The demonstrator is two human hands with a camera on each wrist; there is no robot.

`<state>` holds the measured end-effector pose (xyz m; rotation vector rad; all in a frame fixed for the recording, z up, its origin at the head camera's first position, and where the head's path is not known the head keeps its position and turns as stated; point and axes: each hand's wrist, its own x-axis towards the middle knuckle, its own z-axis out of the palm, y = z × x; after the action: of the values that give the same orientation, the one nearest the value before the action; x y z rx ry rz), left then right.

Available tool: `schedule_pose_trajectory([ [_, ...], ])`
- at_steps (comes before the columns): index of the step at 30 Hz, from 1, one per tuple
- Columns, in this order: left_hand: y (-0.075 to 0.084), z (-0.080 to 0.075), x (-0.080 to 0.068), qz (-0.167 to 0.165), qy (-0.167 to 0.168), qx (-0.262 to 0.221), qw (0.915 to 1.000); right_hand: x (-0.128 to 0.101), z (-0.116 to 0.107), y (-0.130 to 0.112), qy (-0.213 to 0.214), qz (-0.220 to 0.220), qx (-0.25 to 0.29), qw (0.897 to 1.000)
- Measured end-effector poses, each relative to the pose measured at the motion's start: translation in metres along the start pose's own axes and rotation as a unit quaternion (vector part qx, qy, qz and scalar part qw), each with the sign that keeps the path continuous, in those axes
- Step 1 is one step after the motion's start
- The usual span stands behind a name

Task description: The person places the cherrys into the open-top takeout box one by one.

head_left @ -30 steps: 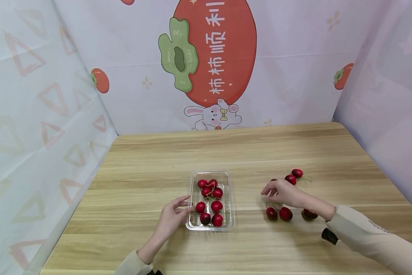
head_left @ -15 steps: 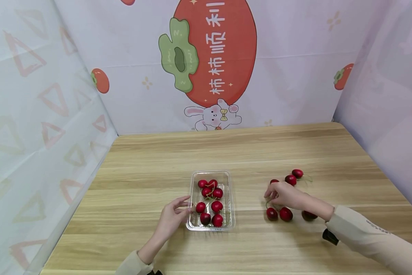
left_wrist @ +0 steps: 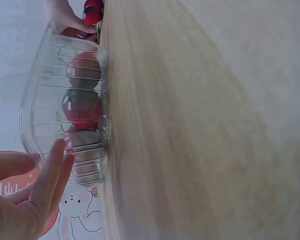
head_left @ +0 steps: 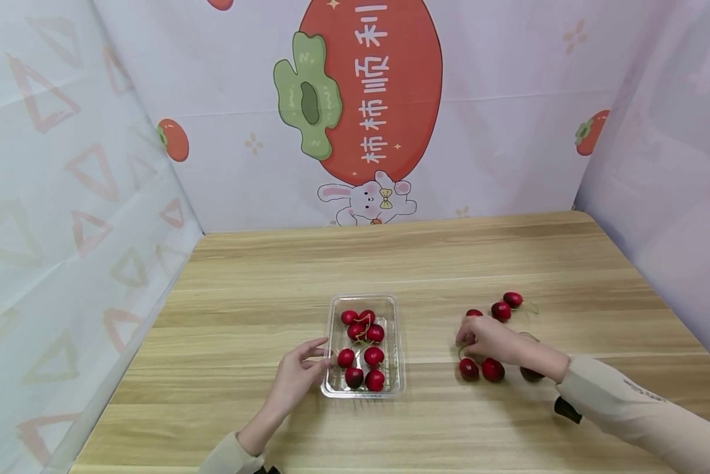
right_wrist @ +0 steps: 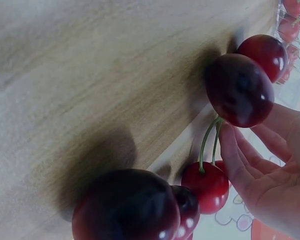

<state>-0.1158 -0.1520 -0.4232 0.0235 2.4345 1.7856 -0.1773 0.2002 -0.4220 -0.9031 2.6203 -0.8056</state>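
Note:
A clear plastic box (head_left: 399, 342) with several red cherries (head_left: 374, 356) in it stands on the table. My left hand (head_left: 295, 375) is at its left side, fingers loosely extended against the wall, as the left wrist view shows with the fingers (left_wrist: 49, 175) at the clear side. Over the loose cherries on the right, my right hand (head_left: 489, 337) has its thumb and fingertips together at a green cherry stem (head_left: 464, 350). In the right wrist view the fingertips pinch where two stems (right_wrist: 208, 142) meet, next to a dark cherry (right_wrist: 240, 90).
Around the right hand lie more loose cherries, among them one pair (head_left: 501, 311) behind it and a dark one (head_left: 532, 372) under the forearm. The wooden table (head_left: 260, 283) ends at a printed cloth backdrop (head_left: 224, 171), with cloth on both sides.
My right hand has shifted slightly right and its fingertips have closed in around the stem, baring the cherry behind the hand. The left hand and the box have stayed in place.

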Motion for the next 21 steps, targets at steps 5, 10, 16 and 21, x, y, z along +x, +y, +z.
schedule_pose_trajectory([
  [5,-0.0011,0.0004,0.0007,0.002,0.0,0.005,1.0,0.0012,0.0022,0.0003,0.003,-0.008,-0.016,1.0],
  [10,-0.0022,0.0005,0.0013,0.001,0.002,0.011,0.9999,0.0028,0.0035,0.0005,0.002,-0.002,-0.023,1.0],
  [16,-0.0013,0.0001,0.0009,0.004,-0.002,0.006,1.0,0.0045,0.0046,0.0023,0.007,-0.003,-0.031,1.0],
  [21,-0.0014,-0.0004,0.0011,0.003,-0.002,0.004,1.0,0.0062,0.0044,0.0017,0.01,-0.01,-0.04,0.999],
])
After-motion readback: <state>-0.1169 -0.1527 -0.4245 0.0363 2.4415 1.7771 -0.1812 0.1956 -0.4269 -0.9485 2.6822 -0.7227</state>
